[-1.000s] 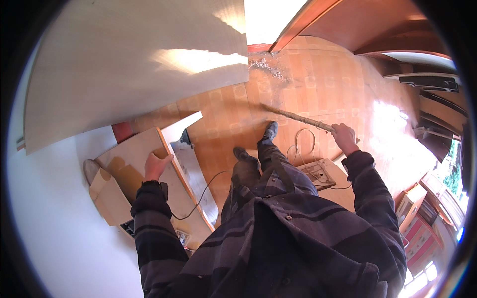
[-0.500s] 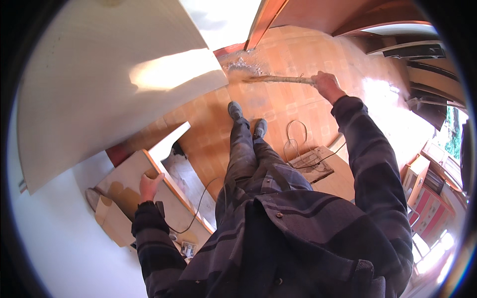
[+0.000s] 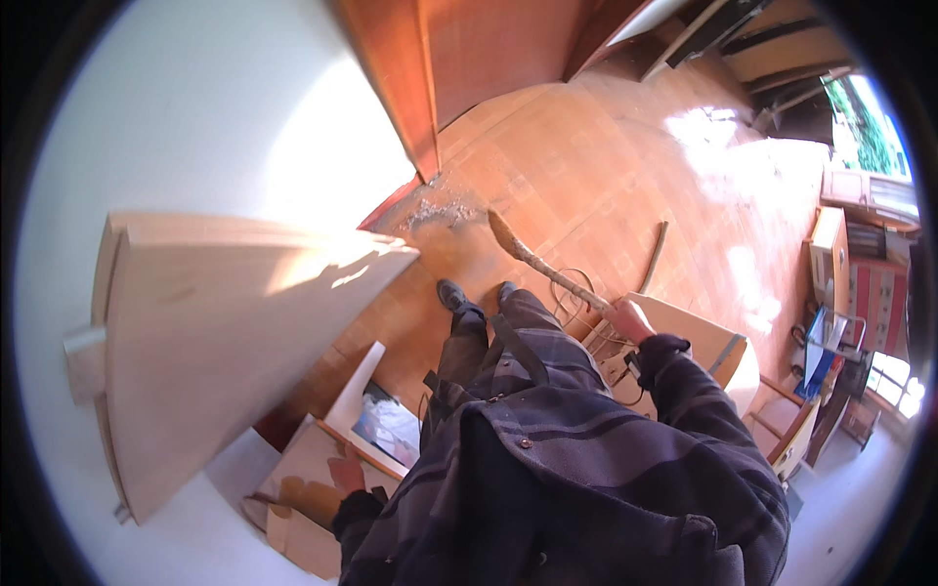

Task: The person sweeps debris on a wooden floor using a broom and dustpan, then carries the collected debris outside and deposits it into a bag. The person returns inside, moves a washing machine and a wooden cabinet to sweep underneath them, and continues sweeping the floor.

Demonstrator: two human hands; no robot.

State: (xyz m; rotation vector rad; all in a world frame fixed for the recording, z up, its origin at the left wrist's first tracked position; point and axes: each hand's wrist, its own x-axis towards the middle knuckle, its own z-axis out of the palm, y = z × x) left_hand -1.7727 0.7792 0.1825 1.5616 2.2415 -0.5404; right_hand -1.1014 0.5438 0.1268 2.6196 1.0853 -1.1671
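Observation:
My right hand [image 3: 630,320] is wrapped round the handle of a worn brush-like hand broom [image 3: 542,264]. The broom slants up and left, its darker head nearest a scatter of pale debris [image 3: 440,210] on the wooden floor. Whether the head touches the floor I cannot tell. At lower left, my left hand [image 3: 346,471] lies with fingers extended on a light wooden furniture top [image 3: 313,459], close to its edge. It holds nothing that I can see. My shoes [image 3: 451,294] stand on the floor between the hands.
A large pale panel [image 3: 215,342] stands at left. Beyond the debris rises a reddish-brown wooden door [image 3: 508,59]. By my right hand sit a pale cabinet [image 3: 684,327] and a looped cable [image 3: 557,293]. A stick [image 3: 657,256] lies nearby. A cardboard box [image 3: 303,542] is at lower left.
My right hand has drawn back toward my body, and the broom head has come away from the debris. The view has shifted; my left hand is still at the furniture top.

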